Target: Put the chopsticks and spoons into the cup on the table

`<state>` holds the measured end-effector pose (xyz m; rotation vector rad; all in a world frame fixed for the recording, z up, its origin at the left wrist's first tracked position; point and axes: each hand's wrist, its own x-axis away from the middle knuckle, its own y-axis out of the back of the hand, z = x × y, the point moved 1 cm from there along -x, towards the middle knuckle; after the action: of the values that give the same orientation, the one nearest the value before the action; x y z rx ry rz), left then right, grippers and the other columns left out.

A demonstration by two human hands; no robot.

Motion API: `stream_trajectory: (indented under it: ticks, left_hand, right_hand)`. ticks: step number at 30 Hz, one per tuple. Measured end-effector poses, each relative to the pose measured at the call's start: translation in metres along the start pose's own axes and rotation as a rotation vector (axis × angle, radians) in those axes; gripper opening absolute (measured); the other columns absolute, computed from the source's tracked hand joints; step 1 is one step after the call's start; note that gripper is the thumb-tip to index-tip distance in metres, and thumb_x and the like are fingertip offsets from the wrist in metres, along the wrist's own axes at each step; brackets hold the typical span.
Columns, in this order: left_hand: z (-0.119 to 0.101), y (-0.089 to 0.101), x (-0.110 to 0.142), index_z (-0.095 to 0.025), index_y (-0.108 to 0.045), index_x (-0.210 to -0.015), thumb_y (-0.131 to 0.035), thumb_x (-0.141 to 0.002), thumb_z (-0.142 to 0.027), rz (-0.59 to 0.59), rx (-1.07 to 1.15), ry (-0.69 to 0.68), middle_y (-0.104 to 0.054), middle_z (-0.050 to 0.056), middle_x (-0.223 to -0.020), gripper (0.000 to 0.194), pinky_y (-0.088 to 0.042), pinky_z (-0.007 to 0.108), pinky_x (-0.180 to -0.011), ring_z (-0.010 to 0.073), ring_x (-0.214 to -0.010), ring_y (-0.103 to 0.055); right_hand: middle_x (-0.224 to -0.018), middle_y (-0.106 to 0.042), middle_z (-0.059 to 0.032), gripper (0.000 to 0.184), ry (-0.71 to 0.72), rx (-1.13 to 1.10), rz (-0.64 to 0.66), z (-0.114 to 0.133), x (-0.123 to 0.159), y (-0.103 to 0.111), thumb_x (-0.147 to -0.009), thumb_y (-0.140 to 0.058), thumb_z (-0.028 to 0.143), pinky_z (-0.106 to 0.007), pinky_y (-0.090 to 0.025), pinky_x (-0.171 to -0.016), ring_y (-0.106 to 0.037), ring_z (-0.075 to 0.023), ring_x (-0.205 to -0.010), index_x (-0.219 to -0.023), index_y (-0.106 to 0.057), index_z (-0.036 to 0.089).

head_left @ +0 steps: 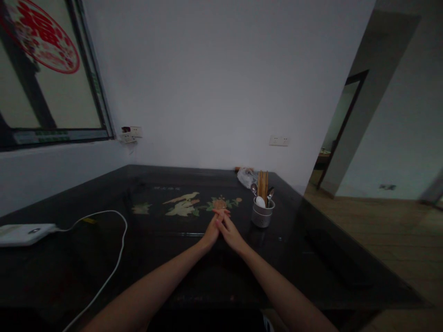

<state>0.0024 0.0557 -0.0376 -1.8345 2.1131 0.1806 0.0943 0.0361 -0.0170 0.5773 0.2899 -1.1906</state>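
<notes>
My left hand (211, 234) and my right hand (231, 232) meet over the middle of the black table (214, 272). Their fingers are stretched out and overlap at the tips, touching each other. No object shows in either hand, though the space between the palms is hidden. Just beyond the fingertips lies a painted flower and bird picture (183, 205) on the tabletop. Closest to my right hand stands a grey utensil holder (262, 216) with wooden chopsticks (263, 184), metal spoons (271, 192) and a white spoon (260, 202) upright in it.
At the left edge lies a white device (26, 234), its white cable (121, 249) curving toward the front edge. A clear plastic bag (246, 177) sits behind the holder. A long dark object (337, 258) rests at the right. The wall (207, 92) borders the table's back.
</notes>
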Motion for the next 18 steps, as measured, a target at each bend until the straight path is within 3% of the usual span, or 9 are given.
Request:
stream_trajectory:
  ticks: [18]
  left_hand:
    - [-0.0044, -0.0007, 0.0015, -0.017, -0.055, -0.099, -0.042, -0.08, -0.062, -0.019, -0.053, 0.001, -0.06, 0.007, -0.091, 0.051, -0.042, 0.037, -0.087, 0.0225, -0.091, -0.056]
  right_hand:
    - [-0.129, -0.051, -0.0077, 0.048, -0.011, 0.012, 0.012, 0.0032, -0.0004, 0.0008, -0.089, -0.042, 0.05, -0.04, -0.03, -0.108, -0.044, -0.0216, -0.123, -0.129, -0.048, 0.024]
